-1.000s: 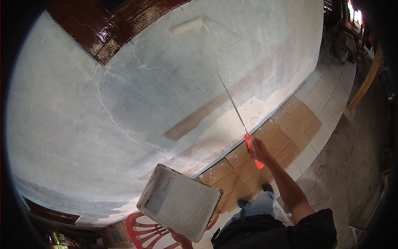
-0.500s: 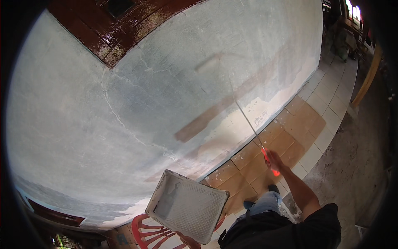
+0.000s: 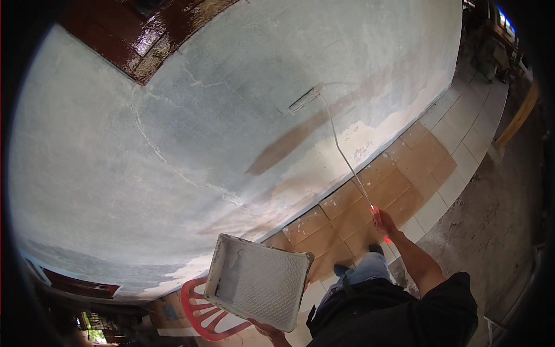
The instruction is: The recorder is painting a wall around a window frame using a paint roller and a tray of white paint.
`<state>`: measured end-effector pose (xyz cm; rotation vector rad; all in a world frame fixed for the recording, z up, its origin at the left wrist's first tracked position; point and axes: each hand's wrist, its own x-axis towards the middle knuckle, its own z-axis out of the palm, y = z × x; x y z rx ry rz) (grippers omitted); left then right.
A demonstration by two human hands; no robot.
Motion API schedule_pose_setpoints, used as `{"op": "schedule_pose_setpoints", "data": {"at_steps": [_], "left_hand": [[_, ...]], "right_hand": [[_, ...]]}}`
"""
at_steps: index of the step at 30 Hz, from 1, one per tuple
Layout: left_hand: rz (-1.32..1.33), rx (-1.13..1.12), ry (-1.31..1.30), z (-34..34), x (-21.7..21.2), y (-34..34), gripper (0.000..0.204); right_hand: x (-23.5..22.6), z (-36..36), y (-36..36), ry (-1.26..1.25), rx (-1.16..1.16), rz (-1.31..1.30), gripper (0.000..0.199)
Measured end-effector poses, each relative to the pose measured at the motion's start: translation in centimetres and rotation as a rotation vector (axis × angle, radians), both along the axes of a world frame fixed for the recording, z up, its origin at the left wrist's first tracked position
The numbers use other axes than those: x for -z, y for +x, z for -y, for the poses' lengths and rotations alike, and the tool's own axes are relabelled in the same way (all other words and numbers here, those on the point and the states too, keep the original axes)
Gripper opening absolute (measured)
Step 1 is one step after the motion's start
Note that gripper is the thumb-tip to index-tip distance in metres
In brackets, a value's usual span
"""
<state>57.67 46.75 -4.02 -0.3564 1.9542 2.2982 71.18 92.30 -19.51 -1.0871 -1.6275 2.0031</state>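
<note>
My right hand [image 3: 384, 222] is closed around the red handle of a paint roller [image 3: 338, 147]. The roller's long wire frame reaches away to the wall, where its pale head lies against the grey-blue surface [image 3: 243, 110]. At the lower middle, my left hand [image 3: 267, 331] grips the near edge of a white paint tray [image 3: 266, 280]. A ribbed slope fills most of the tray, and greyish paint shows at its left end. Part of my left hand is hidden under the tray.
A red plastic chair [image 3: 199, 315] stands below the tray. Brown cardboard-like sheets [image 3: 376, 196] cover pale floor tiles along the wall's foot. A glossy dark-red wooden frame [image 3: 150, 43] sits upper left. A wooden post [image 3: 517, 115] leans at far right.
The roller head, blurred before, now shows sharply and sits slightly lower on the wall. My right hand is slightly farther right. The tray has shifted a little, still in my left hand.
</note>
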Motion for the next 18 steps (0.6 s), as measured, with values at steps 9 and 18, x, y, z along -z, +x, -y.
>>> {"op": "schedule_pose_setpoints", "data": {"at_steps": [9, 18], "left_hand": [[-0.102, 0.081, -0.032, -1.6, 1.4, 0.4, 0.081], [0.025, 0.13, 0.028, -6.4, -0.1, 1.3, 0.072]], "right_hand": [[-10.1, -6.6, -0.5, 0.639, -0.037, -0.01, 0.033], [-7.9, -7.6, -2.3, 0.647, 0.005, -0.094, 0.038]]}}
